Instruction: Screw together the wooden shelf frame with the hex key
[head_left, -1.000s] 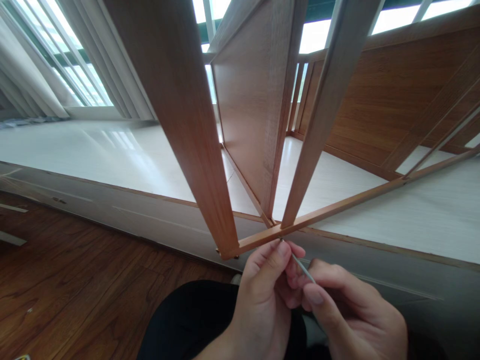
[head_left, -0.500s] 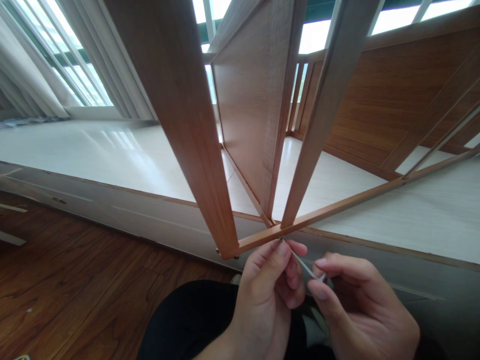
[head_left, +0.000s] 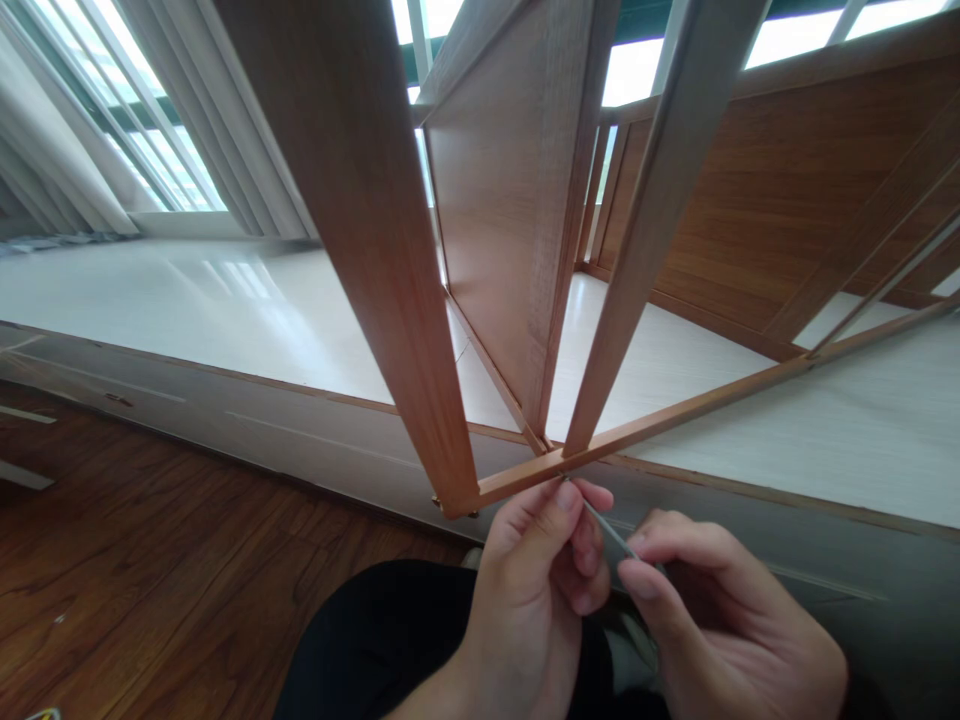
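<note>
Evidently a fastener is being driven: both hands, left (head_left: 536, 580) and right (head_left: 720, 625), pinch a thin grey metal key (head_left: 604, 528), tip at twelve o'clock under the brown wooden frame rail (head_left: 675, 410); next, another careful twist.

floor (head_left: 150, 580): dark wood | window (head_left: 150, 150): bright, white vertical blinds | platform (head_left: 225, 300): glossy white
</note>
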